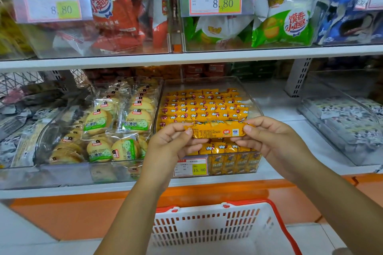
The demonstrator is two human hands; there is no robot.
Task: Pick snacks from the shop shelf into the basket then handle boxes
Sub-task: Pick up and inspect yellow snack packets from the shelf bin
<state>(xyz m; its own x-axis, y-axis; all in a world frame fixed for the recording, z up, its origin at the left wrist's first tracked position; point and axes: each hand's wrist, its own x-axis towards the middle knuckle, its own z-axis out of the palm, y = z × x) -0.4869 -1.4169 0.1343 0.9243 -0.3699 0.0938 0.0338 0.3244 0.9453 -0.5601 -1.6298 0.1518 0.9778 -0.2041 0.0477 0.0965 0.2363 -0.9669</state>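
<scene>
A small yellow snack packet (217, 130) is held level in front of the middle shelf. My left hand (172, 143) pinches its left end and my right hand (269, 138) pinches its right end. Behind it stands a clear bin (209, 83) packed with rows of the same yellow packets (203, 105). A white basket with a red rim (209, 225) sits on the floor directly below my hands.
Left of the yellow bin is a clear bin of round biscuits in green-labelled bags (116, 126). Black-and-white packets (348, 122) fill a bin at right. The upper shelf holds red bags (116, 18) and green bags (284, 27) behind price tags.
</scene>
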